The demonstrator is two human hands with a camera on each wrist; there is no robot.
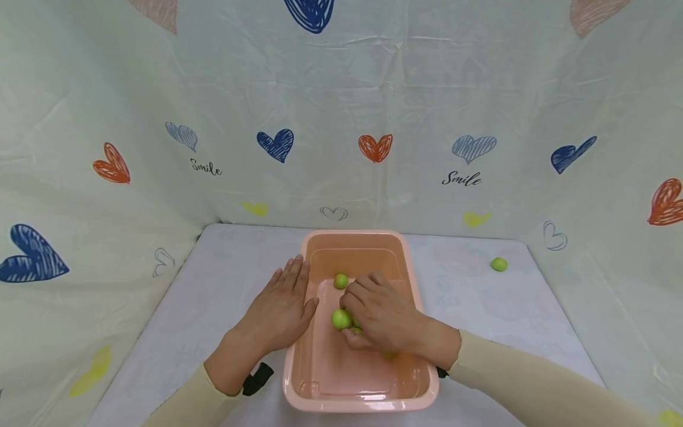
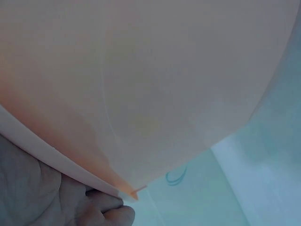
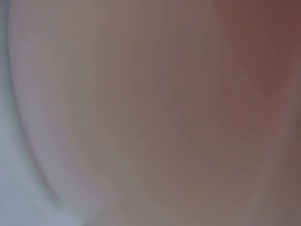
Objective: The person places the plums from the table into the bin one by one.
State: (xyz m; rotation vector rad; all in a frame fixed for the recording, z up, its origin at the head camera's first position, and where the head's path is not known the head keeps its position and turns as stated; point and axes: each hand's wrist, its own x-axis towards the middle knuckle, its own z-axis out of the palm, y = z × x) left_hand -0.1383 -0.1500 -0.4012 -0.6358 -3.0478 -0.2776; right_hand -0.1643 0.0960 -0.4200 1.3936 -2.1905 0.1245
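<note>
A pink plastic basin (image 1: pixel 360 405) stands on the table, with several green limes inside. My left hand (image 1: pixel 283 308) rests on its left rim with fingers straight; in the left wrist view that hand (image 2: pixel 56 193) lies against the rim beside the basin's wall (image 2: pixel 141 94). Reaching into the basin, my right hand (image 1: pixel 381 314) curls its fingers and thumb round limes (image 1: pixel 356 330) that it partly hides. One lime (image 1: pixel 341 319) shows at its fingertips, and another lime (image 1: pixel 341 281) lies farther back. The right wrist view holds only the blurred pink basin wall (image 3: pixel 131 103).
A single lime (image 1: pixel 499 264) lies on the white-covered table (image 1: pixel 480 296) at the far right. Behind and on both sides hangs a pale sheet (image 1: pixel 331 89) printed with hearts. Dark straps (image 1: pixel 258 378) show under the wrists.
</note>
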